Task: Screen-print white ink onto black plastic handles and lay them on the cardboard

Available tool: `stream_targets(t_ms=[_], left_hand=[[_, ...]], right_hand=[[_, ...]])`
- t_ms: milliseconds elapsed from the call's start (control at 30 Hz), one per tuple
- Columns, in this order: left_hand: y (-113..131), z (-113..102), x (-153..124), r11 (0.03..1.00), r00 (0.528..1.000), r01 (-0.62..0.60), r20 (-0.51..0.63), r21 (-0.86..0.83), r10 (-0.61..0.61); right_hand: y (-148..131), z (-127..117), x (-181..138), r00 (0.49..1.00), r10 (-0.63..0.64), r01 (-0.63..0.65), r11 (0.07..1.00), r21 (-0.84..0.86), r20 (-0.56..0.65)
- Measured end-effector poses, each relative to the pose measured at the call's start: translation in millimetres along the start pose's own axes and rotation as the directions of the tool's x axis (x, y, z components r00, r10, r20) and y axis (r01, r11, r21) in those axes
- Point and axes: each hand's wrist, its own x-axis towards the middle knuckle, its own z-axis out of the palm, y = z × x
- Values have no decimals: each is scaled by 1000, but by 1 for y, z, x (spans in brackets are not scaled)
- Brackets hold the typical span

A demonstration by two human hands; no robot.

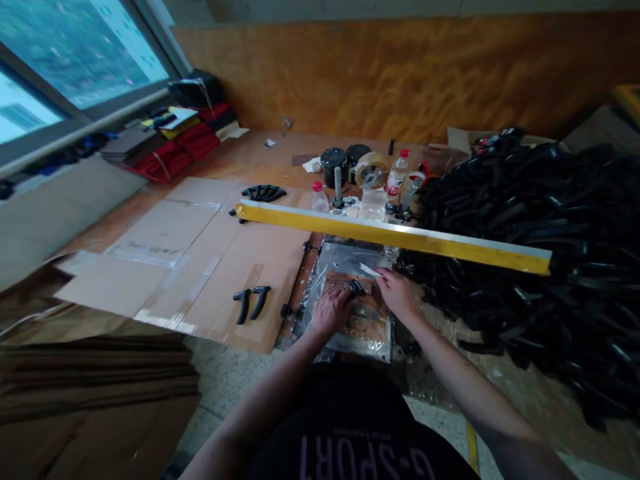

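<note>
My left hand (331, 311) rests with curled fingers on a small black plastic part (357, 288), pressing it onto a flat metal plate (350, 257) wrapped in clear film. My right hand (396, 292) sits just right of that part, pinching a thin white blade-like tool (371, 270) whose tip points left over the plate. Both hands work close together at the plate's middle. A long yellow bar (395, 235) with a metal edge lies across just beyond them.
A large heap of black plastic handles (540, 253) fills the right. Two black handles (251, 302) lie on flattened cardboard (200, 267) at the left, more (263, 193) farther back. Bottles, dark jars and a tape roll (371, 171) stand behind the bar. Stacked cardboard (95, 373) sits near left.
</note>
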Motion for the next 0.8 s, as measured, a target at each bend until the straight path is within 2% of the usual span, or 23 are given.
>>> stream_targets(t_ms=[133, 267, 367, 500, 700, 800], left_hand=[[-4, 2, 0, 998, 999, -48, -4, -33, 47], [-6, 4, 0, 995, 998, -69, -19, -66, 68], [-6, 5, 1, 995, 998, -70, -14, -75, 69], [-5, 4, 0, 995, 998, -59, -6, -85, 58], [-7, 5, 1, 992, 997, -74, -6, -106, 74], [-8, 5, 1, 994, 998, -63, 12, -94, 65]], right_hand=[[-13, 26, 4, 958, -221, 233, 971, -51, 185], [-4, 42, -1, 875, -318, 368, 927, -75, 366], [6, 39, -14, 855, -343, 391, 919, -50, 388], [9, 23, -27, 837, -375, 400, 916, 21, 398], [-3, 30, -9, 867, -280, 306, 952, 2, 412], [-3, 30, -10, 860, -292, 308, 951, 29, 419]])
